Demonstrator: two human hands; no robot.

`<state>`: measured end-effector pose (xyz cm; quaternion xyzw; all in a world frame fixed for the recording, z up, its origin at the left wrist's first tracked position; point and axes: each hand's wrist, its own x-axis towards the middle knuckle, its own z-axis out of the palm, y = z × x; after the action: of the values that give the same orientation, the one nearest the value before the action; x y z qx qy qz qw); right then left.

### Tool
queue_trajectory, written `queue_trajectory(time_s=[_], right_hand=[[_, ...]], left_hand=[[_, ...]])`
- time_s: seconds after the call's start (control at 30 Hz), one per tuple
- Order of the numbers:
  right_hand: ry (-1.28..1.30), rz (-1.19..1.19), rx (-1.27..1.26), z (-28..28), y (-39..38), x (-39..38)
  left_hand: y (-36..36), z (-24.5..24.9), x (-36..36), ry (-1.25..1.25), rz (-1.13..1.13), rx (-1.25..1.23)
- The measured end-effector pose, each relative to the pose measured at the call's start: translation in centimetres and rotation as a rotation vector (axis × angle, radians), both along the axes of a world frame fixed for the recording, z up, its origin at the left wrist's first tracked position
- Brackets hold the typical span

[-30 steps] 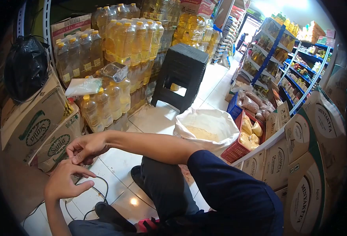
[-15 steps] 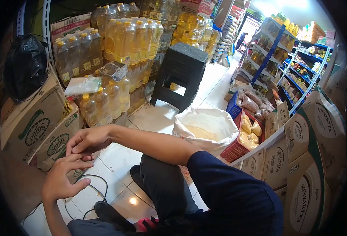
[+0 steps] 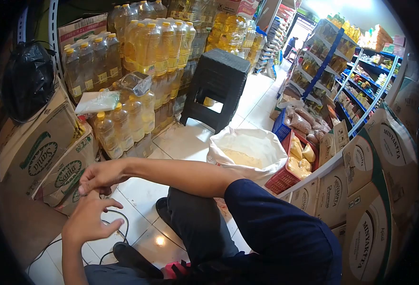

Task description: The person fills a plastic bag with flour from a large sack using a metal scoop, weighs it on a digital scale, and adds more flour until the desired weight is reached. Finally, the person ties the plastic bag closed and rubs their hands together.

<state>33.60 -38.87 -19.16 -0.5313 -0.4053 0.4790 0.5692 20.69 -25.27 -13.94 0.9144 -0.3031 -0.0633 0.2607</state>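
My left hand (image 3: 93, 219) is raised at the lower left, thumb and some fingers spread apart, holding nothing that I can see. My right hand (image 3: 101, 176) reaches across from the right in a dark blue sleeve (image 3: 280, 223). Its fingers are curled closed around a fingertip of my left hand, and the exact contact is partly hidden. Behind the hands lean cardboard cartons marked Sania (image 3: 69, 173). A black cable (image 3: 125, 223) lies looped on the tiles below them.
Packs of oil bottles (image 3: 128, 116) are stacked along the left. A black stool (image 3: 216, 88), an open white sack (image 3: 247, 147) of pale grains and a red crate (image 3: 285, 180) of filled bags stand ahead. Minyakita cartons (image 3: 368, 237) rise at the right. A distant person (image 3: 291, 45) is near the doorway.
My left hand has shifted slightly right and its wrist has turned. My right hand still pinches at its fingertips, now a little to the left. The view has tilted slightly.
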Motion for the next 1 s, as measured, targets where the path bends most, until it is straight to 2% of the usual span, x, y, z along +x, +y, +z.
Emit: queue_trajectory(time_s=[0.13, 0.23, 0.33, 0.43, 0.53, 0.63, 0.73, 0.83, 0.93, 1.0], right_hand=[[0.141, -0.048, 0.193, 1.3, -0.7, -0.5], [0.139, -0.01, 0.242, 1.9, -0.8, -0.5], [0.224, 0.005, 0.257, 0.3, 0.2, 0.3], [0.203, -0.004, 0.226, 1.0, 0.4, -0.3], [0.126, -0.13, 0.173, 3.2, -0.2, -2.7], [0.195, -0.083, 0.228, 0.8, 0.5, -0.5], [0.159, -0.042, 0.29, 2.4, -0.6, -0.8], [0.235, 0.081, 0.246, 1.3, -0.6, 0.2], [0.225, 0.099, 0.248, 1.1, -0.2, 0.1], [0.182, 0.117, 0.217, 2.0, -0.6, -0.6]], left_hand=[[0.9, 1.0, 0.9, 0.007, 0.06, -0.112], [0.5, 1.5, 0.7, -0.051, 0.095, -0.18], [0.4, 2.1, 0.4, -0.118, 0.118, -0.007], [0.6, 0.8, 0.4, -0.247, 0.095, -0.045], [-0.2, 0.2, 0.3, -0.37, 0.045, -0.059], [0.3, 0.4, 0.6, -0.265, 0.091, -0.093], [1.1, 1.3, 0.9, -0.142, 0.113, -0.209], [1.0, 0.3, 1.0, -0.254, 0.027, -0.205], [0.5, 1.1, 0.4, -0.139, 0.097, -0.097], [0.1, 1.2, 0.1, -0.126, 0.061, -0.062]])
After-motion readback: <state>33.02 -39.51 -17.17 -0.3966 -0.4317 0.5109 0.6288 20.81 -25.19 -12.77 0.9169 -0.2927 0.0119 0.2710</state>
